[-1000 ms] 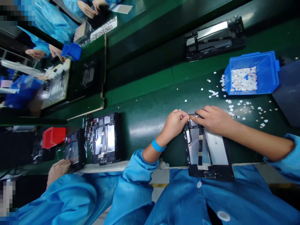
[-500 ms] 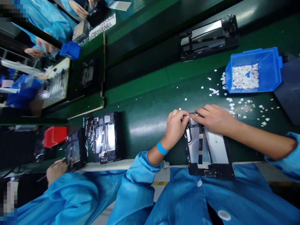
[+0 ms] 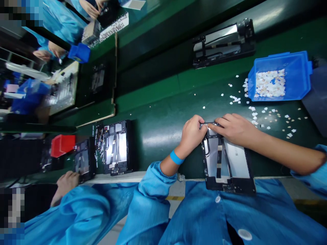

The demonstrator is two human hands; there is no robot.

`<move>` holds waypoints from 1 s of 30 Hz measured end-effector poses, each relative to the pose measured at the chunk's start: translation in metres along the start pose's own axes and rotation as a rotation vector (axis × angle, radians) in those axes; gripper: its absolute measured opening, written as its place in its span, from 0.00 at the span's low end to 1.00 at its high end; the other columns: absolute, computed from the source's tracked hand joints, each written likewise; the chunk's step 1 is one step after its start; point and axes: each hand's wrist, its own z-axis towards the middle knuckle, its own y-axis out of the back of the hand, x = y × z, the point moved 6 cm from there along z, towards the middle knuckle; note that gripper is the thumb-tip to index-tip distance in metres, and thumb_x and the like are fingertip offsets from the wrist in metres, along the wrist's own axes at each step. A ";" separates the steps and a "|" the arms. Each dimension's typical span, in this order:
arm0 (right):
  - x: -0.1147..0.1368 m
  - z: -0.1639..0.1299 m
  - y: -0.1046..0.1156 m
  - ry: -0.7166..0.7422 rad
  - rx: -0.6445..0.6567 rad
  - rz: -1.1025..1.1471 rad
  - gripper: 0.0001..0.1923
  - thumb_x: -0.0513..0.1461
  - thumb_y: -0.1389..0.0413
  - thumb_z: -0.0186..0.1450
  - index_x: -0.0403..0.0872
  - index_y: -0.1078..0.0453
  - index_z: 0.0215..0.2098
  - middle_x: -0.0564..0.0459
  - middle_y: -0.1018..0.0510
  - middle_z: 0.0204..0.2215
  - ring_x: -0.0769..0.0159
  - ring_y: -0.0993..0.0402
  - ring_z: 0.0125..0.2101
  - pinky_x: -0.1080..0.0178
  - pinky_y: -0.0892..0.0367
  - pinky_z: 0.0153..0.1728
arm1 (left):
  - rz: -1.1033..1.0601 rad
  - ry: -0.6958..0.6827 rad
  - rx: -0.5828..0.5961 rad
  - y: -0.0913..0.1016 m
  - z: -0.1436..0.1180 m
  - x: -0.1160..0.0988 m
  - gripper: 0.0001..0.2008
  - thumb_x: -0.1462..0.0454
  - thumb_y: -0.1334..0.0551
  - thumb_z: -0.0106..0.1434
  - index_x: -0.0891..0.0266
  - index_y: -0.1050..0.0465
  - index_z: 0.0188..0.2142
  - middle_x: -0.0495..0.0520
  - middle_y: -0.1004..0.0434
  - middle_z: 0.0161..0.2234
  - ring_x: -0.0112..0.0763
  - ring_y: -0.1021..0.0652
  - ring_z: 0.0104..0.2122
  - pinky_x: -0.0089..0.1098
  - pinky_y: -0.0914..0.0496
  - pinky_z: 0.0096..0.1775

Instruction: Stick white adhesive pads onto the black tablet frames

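An opened black tablet (image 3: 236,158), its inner plates and cables exposed, lies before me with its lower end over the table's front edge. My left hand (image 3: 192,135) grips its top left corner, fingers closed and thumb on the frame. My right hand (image 3: 235,131) lies across the tablet's upper part, fingers bent and close together, with fingertips at the top edge near the left thumb. Whatever sits under those fingertips is too small to make out. Small white paper pieces (image 3: 254,115) are scattered beyond my right hand.
A blue bin (image 3: 296,76) of white pieces stands at right. Another opened tablet (image 3: 217,51) lies on the far strip. To the left are a tablet stack (image 3: 122,146), a red bin (image 3: 61,144) and a co-worker's hand (image 3: 67,183). More co-workers' hands (image 3: 89,8) are at upper left.
My left fingers have shifted slightly at the tablet's corner, the index finger drawn in. The far tablet has slid a little left. The view has shifted slightly.
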 end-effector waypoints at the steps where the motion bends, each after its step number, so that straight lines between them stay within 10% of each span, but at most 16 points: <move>1: 0.000 0.000 0.000 0.000 0.000 0.001 0.20 0.32 0.48 0.72 0.48 0.24 0.58 0.44 0.21 0.41 0.57 0.37 0.37 0.56 0.50 0.35 | -0.002 0.014 0.020 0.000 0.002 0.000 0.06 0.70 0.38 0.64 0.57 0.32 0.37 0.45 0.31 0.29 0.32 0.29 0.32 0.33 0.36 0.36; 19: -0.001 -0.004 -0.003 0.025 -0.037 -0.047 0.19 0.34 0.49 0.74 0.47 0.24 0.58 0.44 0.20 0.41 0.57 0.36 0.37 0.55 0.50 0.36 | -0.044 0.080 0.105 -0.001 0.012 0.005 0.06 0.66 0.35 0.64 0.57 0.32 0.37 0.44 0.31 0.28 0.30 0.29 0.30 0.31 0.39 0.32; 30: -0.008 -0.004 0.001 -0.055 -0.085 0.073 0.18 0.35 0.51 0.76 0.46 0.22 0.57 0.44 0.17 0.46 0.56 0.28 0.40 0.55 0.40 0.40 | 0.060 0.004 -0.055 0.001 -0.018 0.003 0.17 0.63 0.34 0.68 0.59 0.31 0.55 0.58 0.26 0.50 0.43 0.26 0.52 0.42 0.30 0.57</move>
